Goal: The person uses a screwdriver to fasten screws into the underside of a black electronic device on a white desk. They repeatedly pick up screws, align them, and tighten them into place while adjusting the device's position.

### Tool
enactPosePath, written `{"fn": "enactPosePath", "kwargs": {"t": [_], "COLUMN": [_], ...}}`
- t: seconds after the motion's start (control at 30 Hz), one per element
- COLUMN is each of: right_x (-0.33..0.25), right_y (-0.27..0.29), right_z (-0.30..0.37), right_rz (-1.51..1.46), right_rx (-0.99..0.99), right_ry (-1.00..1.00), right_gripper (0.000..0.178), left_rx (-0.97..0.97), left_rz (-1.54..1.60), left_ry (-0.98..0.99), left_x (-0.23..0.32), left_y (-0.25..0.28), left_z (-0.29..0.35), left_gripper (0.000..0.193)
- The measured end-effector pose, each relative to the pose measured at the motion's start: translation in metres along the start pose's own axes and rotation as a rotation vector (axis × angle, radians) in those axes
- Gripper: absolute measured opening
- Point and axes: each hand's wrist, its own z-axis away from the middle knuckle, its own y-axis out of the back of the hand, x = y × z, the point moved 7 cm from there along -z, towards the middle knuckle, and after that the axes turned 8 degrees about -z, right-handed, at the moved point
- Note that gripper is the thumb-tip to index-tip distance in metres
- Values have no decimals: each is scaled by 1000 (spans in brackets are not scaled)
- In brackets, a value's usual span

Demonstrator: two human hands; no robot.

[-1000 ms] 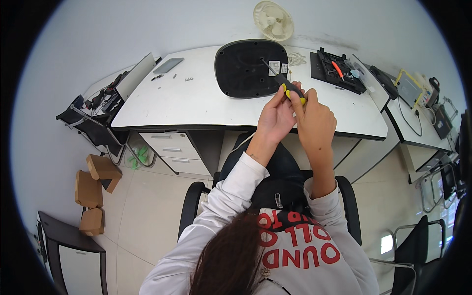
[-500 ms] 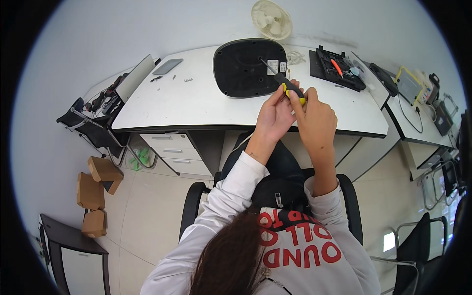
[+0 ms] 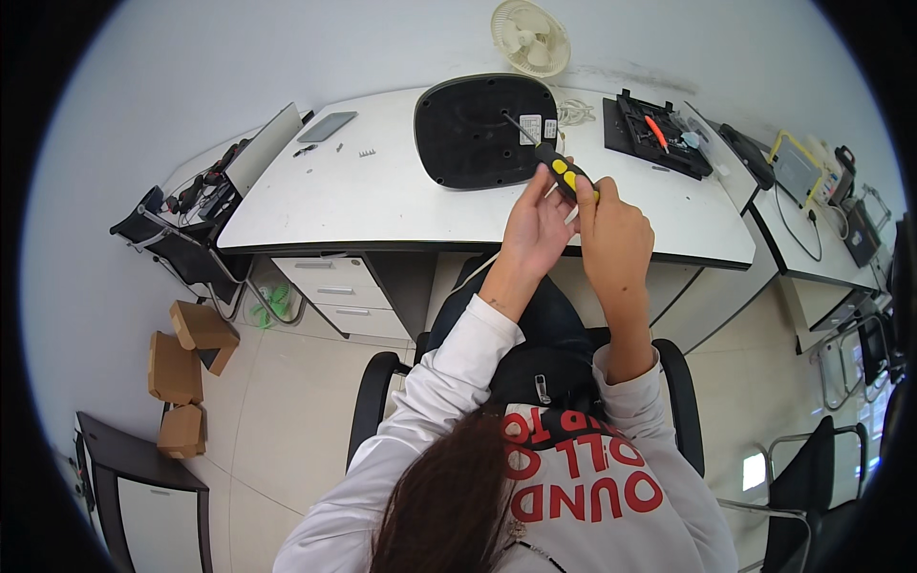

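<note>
A screwdriver (image 3: 545,152) with a black and yellow handle slants up to the left, its tip at a hole of a black, rounded base panel (image 3: 461,134) on the white desk. The panel has several screw holes and white labels. My right hand (image 3: 613,229) grips the rear end of the handle, thumb on top. Palm upward, my left hand (image 3: 535,227) has its fingers curled around the handle nearer the shaft; some of these fingers are hidden. Whether a screw sits under the tip is too small to tell.
A row of small screws (image 3: 367,154) and a grey tablet-like slab (image 3: 330,127) lie on the desk's left. Right of the panel are coiled cable (image 3: 575,113) and a black tray (image 3: 659,138) holding orange-handled pliers (image 3: 656,131). A cream fan (image 3: 531,38) stands behind.
The screwdriver handle has turned, showing more of its yellow patches. My fingers have shifted slightly on it, while the panel stays where it was.
</note>
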Motion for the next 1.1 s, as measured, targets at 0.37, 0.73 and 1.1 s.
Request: {"fn": "enactPosePath", "kwargs": {"t": [0.37, 0.73, 1.1], "right_x": [-9, -12, -23], "right_y": [11, 7, 3], "right_z": [8, 6, 10], "right_rz": [-111, -102, -154], "right_rx": [64, 52, 96], "right_ry": [67, 87, 208], "right_gripper": [35, 34, 32], "left_rx": [-125, -223, -205], "left_rz": [192, 343, 291], "left_ry": [44, 79, 30], "left_x": [-1, 2, 9], "left_y": [-2, -2, -1], "left_z": [1, 1, 3], "left_gripper": [42, 40, 41]}}
